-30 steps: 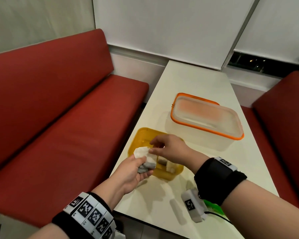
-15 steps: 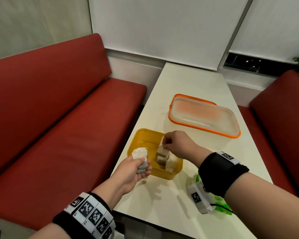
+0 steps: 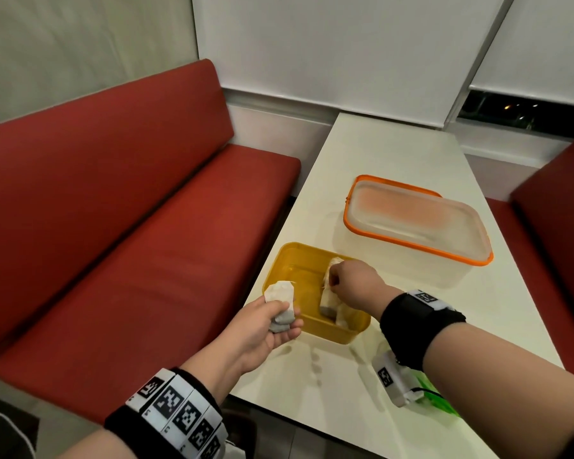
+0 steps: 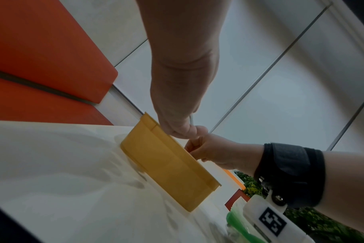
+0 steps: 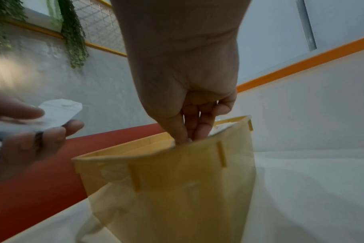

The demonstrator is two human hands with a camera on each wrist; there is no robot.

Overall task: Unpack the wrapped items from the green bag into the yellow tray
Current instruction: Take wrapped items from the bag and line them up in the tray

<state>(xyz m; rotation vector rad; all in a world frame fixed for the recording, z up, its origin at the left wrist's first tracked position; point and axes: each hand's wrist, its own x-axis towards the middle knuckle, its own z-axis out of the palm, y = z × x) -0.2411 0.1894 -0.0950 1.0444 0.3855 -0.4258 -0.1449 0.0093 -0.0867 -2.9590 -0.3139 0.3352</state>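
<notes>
The yellow tray (image 3: 295, 263) sits at the table's near left edge. My left hand (image 3: 284, 321) hovers just left of it and grips a white wrapped item (image 3: 280, 293), which also shows in the right wrist view (image 5: 59, 110). My right hand (image 3: 334, 282) reaches down into the tray with its fingertips (image 5: 185, 133) pinching the top of a wrapped item (image 3: 328, 301) that stands inside. Another white wrapped item (image 3: 343, 319) lies beside it in the tray. The green bag (image 3: 439, 400) lies under my right forearm, mostly hidden.
A clear lidded box with an orange rim (image 3: 418, 223) stands behind the tray on the white table (image 3: 395, 150). A red bench (image 3: 130, 226) runs along the left, and another red seat (image 3: 557, 226) is on the right.
My right hand took a wrapped item away from my left hand and lowered it into the yellow tray. My left hand stayed in place, still gripping its own item.
</notes>
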